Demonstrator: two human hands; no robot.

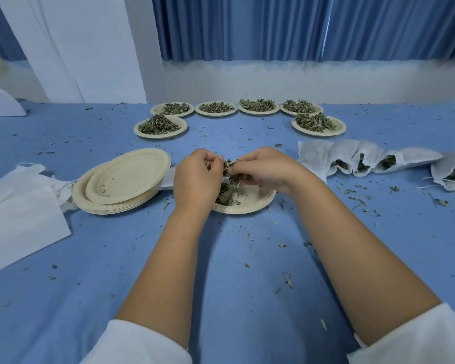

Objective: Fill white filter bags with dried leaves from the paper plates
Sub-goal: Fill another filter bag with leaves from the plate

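Above the near paper plate my view has both hands close together. The left hand curls its fingers on a thin white filter bag, mostly hidden behind it. The right hand pinches a crumpled clump of dried leaves at the bag's mouth. Left of them sits a stack of empty ridged plates, then flat empty bags. Filled bags slump on the right. Six leaf-heaped plates curve along the back of the blue cloth worktop, which is littered with leaf crumbs.
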